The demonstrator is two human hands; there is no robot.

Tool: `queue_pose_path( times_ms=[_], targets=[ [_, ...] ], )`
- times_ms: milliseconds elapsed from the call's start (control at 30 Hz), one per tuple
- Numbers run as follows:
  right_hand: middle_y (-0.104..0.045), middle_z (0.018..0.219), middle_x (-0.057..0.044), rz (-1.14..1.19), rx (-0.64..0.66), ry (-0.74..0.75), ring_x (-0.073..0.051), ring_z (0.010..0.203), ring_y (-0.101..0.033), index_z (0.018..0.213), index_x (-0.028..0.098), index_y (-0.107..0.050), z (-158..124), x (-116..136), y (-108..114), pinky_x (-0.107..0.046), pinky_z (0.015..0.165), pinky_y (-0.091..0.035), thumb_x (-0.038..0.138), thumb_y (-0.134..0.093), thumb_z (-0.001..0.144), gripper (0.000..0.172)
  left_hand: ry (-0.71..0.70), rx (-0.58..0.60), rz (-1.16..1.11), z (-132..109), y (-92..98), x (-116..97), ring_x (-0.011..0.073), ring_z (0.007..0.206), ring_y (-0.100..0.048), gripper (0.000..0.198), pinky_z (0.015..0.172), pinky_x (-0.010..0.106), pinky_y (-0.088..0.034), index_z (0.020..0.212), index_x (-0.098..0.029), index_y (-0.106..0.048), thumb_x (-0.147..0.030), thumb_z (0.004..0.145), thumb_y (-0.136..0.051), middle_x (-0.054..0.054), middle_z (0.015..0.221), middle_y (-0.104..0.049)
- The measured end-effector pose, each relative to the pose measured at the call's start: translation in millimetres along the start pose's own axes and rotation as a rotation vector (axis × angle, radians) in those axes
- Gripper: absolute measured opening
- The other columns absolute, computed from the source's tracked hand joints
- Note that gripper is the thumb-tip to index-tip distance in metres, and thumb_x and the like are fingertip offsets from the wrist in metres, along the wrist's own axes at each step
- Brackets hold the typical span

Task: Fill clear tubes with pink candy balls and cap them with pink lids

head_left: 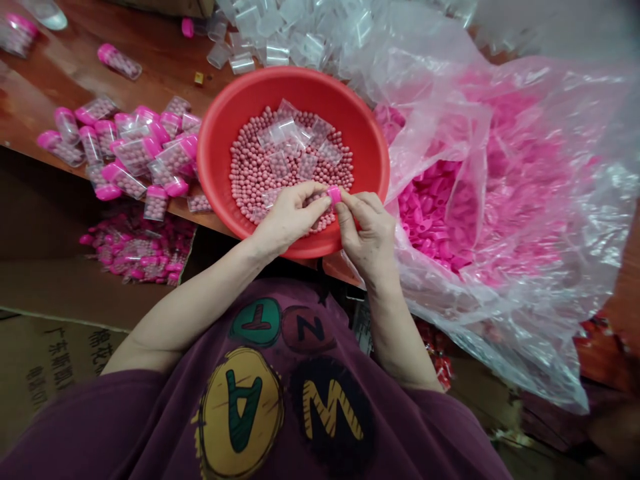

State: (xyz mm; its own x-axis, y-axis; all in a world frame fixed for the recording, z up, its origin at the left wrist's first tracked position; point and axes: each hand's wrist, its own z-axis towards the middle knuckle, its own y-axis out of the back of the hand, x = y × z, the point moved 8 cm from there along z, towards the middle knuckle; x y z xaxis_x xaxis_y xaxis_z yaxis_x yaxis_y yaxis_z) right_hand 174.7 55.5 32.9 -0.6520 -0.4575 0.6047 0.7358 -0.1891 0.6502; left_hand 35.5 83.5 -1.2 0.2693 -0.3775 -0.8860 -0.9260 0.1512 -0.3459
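Observation:
My left hand (289, 217) is closed around a small clear vial filled with pink beads, held over the near rim of a red bowl (220, 133). My right hand (367, 233) pinches a pink cap (334, 194) against the vial's end. The bowl holds many pink beads (250, 170) and several empty clear vials (290, 133). Most of the held vial is hidden by my fingers.
A heap of capped, filled vials (130, 150) lies on the wooden table left of the bowl. More lie in a cardboard box (140, 250) below the table edge. A large clear plastic bag of pink caps (465, 200) sits on the right. Empty clear vials (280, 33) are piled behind the bowl.

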Motion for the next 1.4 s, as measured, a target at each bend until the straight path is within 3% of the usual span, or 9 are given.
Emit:
queue_pose_path(
  times_ms=[167,333,467,567,667,733,900,1133,1400],
  targets=[
    [-0.078,0.103,-0.009,-0.090,0.088,0.042,-0.027,0.096,-0.070,0.132,0.029,-0.081,8.4,4.2,-6.9,-0.051,0.093,-0.064,0.033,-0.053,0.114,0.033,0.119,-0.013,-0.127,2.0,4.0,12.9,0.0069,0.053,-0.045,0.019,0.053,0.022,-0.036,0.084,-0.017,-0.070,-0.022,0.097,-0.082,-0.004,0.067,-0.055],
    [-0.073,0.118,-0.006,0.125,0.188,0.006,-0.025,0.104,-0.072,0.150,0.036,-0.070,10.6,-3.0,-5.3,-0.047,0.096,-0.067,0.036,-0.056,0.111,0.041,0.022,0.004,-0.135,2.9,7.4,3.8,0.0084,0.063,-0.055,0.007,0.060,0.022,-0.044,0.090,-0.016,-0.076,-0.018,0.096,-0.079,0.000,0.077,-0.065],
    [-0.072,0.120,-0.005,0.229,0.031,-0.095,-0.023,0.101,-0.073,0.155,0.037,-0.060,9.0,-31.1,2.9,-0.045,0.094,-0.069,0.049,-0.066,0.108,0.049,0.006,-0.021,-0.091,-0.4,11.5,-0.1,0.0087,0.063,-0.054,0.006,0.062,0.022,-0.045,0.090,-0.017,-0.076,-0.018,0.096,-0.078,-0.001,0.076,-0.064],
    [-0.073,0.113,-0.004,0.261,-0.106,-0.149,-0.022,0.100,-0.075,0.137,0.032,-0.066,8.4,-42.2,6.2,-0.041,0.092,-0.069,0.059,-0.074,0.104,0.043,-0.003,0.010,-0.038,-1.7,7.9,1.9,0.0096,0.065,-0.057,0.005,0.064,0.022,-0.047,0.090,-0.017,-0.078,-0.018,0.094,-0.082,-0.001,0.074,-0.064],
    [-0.075,0.109,-0.004,0.182,-0.128,-0.113,-0.022,0.100,-0.076,0.117,0.031,-0.073,8.6,-26.8,5.9,-0.042,0.092,-0.069,0.057,-0.071,0.107,0.029,-0.030,0.027,-0.045,-0.7,4.8,3.7,0.0111,0.074,-0.063,0.009,0.074,0.023,-0.052,0.087,-0.016,-0.078,-0.018,0.090,-0.086,0.000,0.078,-0.070],
    [-0.076,0.118,-0.007,0.089,-0.080,-0.036,-0.025,0.110,-0.076,0.125,0.031,-0.074,7.0,-8.9,2.2,-0.047,0.099,-0.069,0.053,-0.069,0.109,0.028,-0.039,-0.007,-0.082,0.2,7.2,4.1,0.0108,0.076,-0.065,0.009,0.076,0.022,-0.053,0.085,-0.015,-0.078,-0.016,0.089,-0.085,0.000,0.081,-0.072],
    [-0.066,0.144,-0.020,-0.144,0.004,0.068,-0.042,0.138,-0.066,0.156,0.022,-0.057,-3.5,7.5,-18.5,-0.069,0.119,-0.057,0.053,-0.080,0.097,0.070,0.067,-0.030,-0.148,-0.8,7.5,9.1,0.0095,0.067,-0.066,0.007,0.065,0.020,-0.052,0.088,-0.014,-0.078,-0.013,0.090,-0.084,0.000,0.079,-0.074],
    [-0.067,0.136,-0.020,-0.197,0.015,0.044,-0.044,0.132,-0.065,0.151,0.021,-0.056,2.7,-2.0,-36.2,-0.075,0.121,-0.052,0.034,-0.073,0.088,0.066,0.098,-0.068,-0.195,-2.5,6.5,7.5,0.0116,0.066,-0.068,0.008,0.070,0.024,-0.057,0.087,-0.014,-0.076,-0.011,0.092,-0.081,0.000,0.074,-0.074],
    [-0.072,0.132,-0.020,-0.281,0.054,0.082,-0.043,0.130,-0.069,0.146,0.018,-0.060,12.1,15.4,-47.2,-0.072,0.118,-0.057,0.040,-0.075,0.092,0.061,0.045,-0.095,-0.129,-6.2,13.0,1.0,0.0092,0.063,-0.062,0.011,0.067,0.022,-0.054,0.086,-0.014,-0.075,-0.013,0.095,-0.080,-0.001,0.073,-0.069]
  ],
)
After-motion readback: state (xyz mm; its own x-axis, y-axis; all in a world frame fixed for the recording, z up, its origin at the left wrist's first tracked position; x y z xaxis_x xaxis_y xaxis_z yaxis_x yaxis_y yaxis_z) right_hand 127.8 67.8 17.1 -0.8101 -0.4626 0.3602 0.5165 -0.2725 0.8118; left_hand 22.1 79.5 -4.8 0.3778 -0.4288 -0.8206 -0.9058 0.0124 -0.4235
